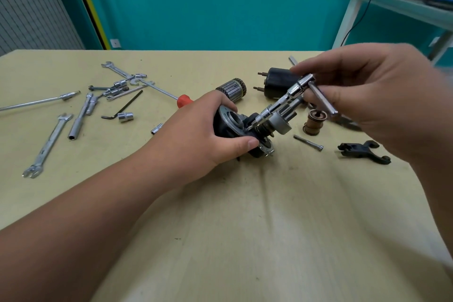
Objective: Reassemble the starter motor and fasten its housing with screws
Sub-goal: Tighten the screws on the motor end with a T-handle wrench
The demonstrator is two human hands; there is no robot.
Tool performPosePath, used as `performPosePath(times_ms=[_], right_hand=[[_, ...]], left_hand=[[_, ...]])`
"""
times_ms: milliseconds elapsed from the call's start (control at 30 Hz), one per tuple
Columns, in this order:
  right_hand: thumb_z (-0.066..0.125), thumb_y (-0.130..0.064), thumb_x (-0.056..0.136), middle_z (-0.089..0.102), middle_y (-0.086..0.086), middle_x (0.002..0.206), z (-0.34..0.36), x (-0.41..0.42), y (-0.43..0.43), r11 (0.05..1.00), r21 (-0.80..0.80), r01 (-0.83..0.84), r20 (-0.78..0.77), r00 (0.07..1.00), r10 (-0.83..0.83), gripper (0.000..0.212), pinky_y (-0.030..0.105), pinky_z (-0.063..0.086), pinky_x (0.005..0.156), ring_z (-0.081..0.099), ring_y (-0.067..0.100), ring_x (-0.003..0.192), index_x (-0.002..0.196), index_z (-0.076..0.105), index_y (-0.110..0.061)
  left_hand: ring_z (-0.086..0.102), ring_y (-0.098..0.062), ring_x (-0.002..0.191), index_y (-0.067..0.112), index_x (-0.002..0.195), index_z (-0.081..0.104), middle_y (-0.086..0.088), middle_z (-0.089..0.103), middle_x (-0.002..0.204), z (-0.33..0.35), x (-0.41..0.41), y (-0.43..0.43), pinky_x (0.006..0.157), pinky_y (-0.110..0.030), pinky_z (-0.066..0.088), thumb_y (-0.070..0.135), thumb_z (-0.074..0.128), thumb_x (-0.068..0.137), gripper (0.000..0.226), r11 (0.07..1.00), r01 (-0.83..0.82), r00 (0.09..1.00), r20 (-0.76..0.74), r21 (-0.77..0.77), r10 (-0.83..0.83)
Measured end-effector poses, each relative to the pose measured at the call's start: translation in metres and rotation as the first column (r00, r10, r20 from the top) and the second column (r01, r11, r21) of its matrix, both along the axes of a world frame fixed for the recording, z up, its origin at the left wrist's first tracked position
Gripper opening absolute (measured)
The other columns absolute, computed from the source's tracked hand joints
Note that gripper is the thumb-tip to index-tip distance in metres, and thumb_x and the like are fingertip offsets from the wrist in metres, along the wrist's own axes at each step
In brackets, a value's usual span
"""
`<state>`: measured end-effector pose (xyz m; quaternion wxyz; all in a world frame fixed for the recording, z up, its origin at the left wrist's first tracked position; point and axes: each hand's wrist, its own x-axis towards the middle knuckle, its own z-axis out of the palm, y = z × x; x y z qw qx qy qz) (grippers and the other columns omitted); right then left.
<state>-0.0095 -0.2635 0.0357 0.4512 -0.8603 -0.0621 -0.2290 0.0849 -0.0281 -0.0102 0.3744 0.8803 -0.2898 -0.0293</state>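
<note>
Sitting inside left fingers [224, 102], motor housing [224, 115]; inside right fingers [326, 66], driver [282, 103].

My left hand [203, 132] angles in from low left, fingers and thumb clamped round the housing [229, 117]; my right hand [377, 95] hovers higher, pinching the T-handle driver [282, 102].

teal wall [220, 2], red screwdriver handle [184, 100]

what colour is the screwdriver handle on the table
Red; the plastic screwdriver handle shows best in the head view.
</note>
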Motion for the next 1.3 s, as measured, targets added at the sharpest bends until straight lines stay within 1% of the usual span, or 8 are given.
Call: performPosePath(times_ms=[200, 300, 533, 733, 833, 933, 1033, 1300], right_hand=[[0.074, -0.036, 0.085, 0.069, -0.028, 0.115, 0.009, -0.004, 0.005, 0.963, -0.253, 0.090, 0.040, 0.996, -0.082, 0.028, 0.043, 0.058, 0.090, 0.067, 0.003, 0.100, 0.104, 0.069, -0.056], [0.070, -0.042, 0.085, 0.069, -0.025, 0.109, 0.011, -0.005, 0.007, 0.941, -0.318, 0.113, 0.033, 0.994, -0.108, 0.026, 0.047, 0.056, 0.086, 0.064, 0.008, 0.099, 0.103, 0.065, -0.060], [0.058, -0.064, 0.078, 0.062, -0.035, 0.093, 0.019, -0.009, 0.013, 0.933, -0.350, 0.082, 0.030, 0.997, -0.076, 0.020, 0.021, 0.046, 0.077, 0.059, -0.011, 0.093, 0.097, 0.061, -0.060], [0.071, -0.045, 0.087, 0.073, -0.017, 0.080, 0.009, -0.006, 0.013, 0.970, -0.226, 0.090, 0.025, 0.996, -0.087, 0.008, 0.040, 0.060, 0.071, 0.071, 0.005, 0.075, 0.094, 0.071, -0.047], [0.070, -0.044, 0.091, 0.074, -0.007, 0.074, 0.005, -0.004, 0.015, 0.977, -0.193, 0.095, -0.008, 0.995, -0.098, 0.024, 0.050, 0.062, 0.062, 0.070, 0.018, 0.064, 0.113, 0.066, -0.052], [0.067, -0.032, 0.099, 0.071, -0.002, 0.067, 0.004, -0.005, 0.017, 0.978, -0.192, 0.082, -0.027, 0.996, -0.089, 0.038, 0.038, 0.056, 0.052, 0.064, 0.021, 0.055, 0.124, 0.059, -0.060], [0.063, -0.028, 0.103, 0.067, 0.002, 0.060, 0.002, -0.003, 0.017, 0.979, -0.174, 0.110, -0.051, 0.991, -0.120, 0.027, 0.038, 0.050, 0.048, 0.060, 0.018, 0.049, 0.112, 0.070, -0.053], [0.058, -0.021, 0.105, 0.058, 0.012, 0.049, 0.003, 0.000, 0.013, 0.984, 0.141, 0.108, -0.250, 0.966, -0.070, 0.026, 0.035, 0.046, 0.044, 0.051, 0.020, 0.040, 0.100, 0.078, -0.037]], left_hand=[[0.057, 0.013, 0.089, 0.041, 0.113, 0.057, 0.022, 0.066, 0.089, 0.000, 0.000, 0.001, 0.063, -0.006, 0.041, 0.065, 0.077, 0.069, 0.054, 1.000, 0.007, 1.000, -0.002, 0.004, -0.007], [0.058, 0.012, 0.087, 0.041, 0.113, 0.057, 0.022, 0.066, 0.088, 0.000, -0.001, 0.000, 0.061, -0.006, 0.040, 0.067, 0.073, 0.065, 0.057, 1.000, 0.012, 1.000, -0.012, -0.012, -0.012], [0.058, 0.012, 0.086, 0.039, 0.114, 0.058, 0.021, 0.066, 0.089, 0.002, -0.001, 0.000, 0.062, -0.007, 0.041, 0.065, 0.073, 0.066, 0.057, 1.000, 0.014, 1.000, -0.014, -0.007, -0.014], [0.056, 0.014, 0.090, 0.040, 0.117, 0.057, 0.022, 0.065, 0.092, 0.002, -0.003, 0.000, 0.063, -0.006, 0.041, 0.066, 0.072, 0.066, 0.059, 1.000, 0.017, 1.000, 0.000, 0.008, -0.017], [0.056, 0.014, 0.090, 0.040, 0.116, 0.056, 0.022, 0.065, 0.092, 0.002, -0.003, -0.001, 0.062, -0.006, 0.041, 0.067, 0.073, 0.067, 0.058, 1.000, 0.013, 1.000, 0.010, 0.013, -0.013], [0.056, 0.016, 0.089, 0.040, 0.116, 0.056, 0.022, 0.064, 0.092, 0.001, -0.003, -0.001, 0.062, -0.004, 0.040, 0.066, 0.074, 0.068, 0.057, 1.000, 0.014, 1.000, 0.011, 0.013, -0.014], [0.055, 0.016, 0.090, 0.040, 0.116, 0.056, 0.022, 0.064, 0.093, 0.002, -0.003, -0.001, 0.063, -0.004, 0.040, 0.067, 0.072, 0.065, 0.060, 1.000, 0.013, 1.000, 0.013, 0.012, -0.014], [0.054, 0.017, 0.091, 0.041, 0.115, 0.056, 0.024, 0.063, 0.093, 0.001, -0.005, -0.001, 0.065, -0.003, 0.040, 0.065, 0.076, 0.069, 0.056, 1.000, 0.020, 0.999, 0.038, 0.017, -0.020]])
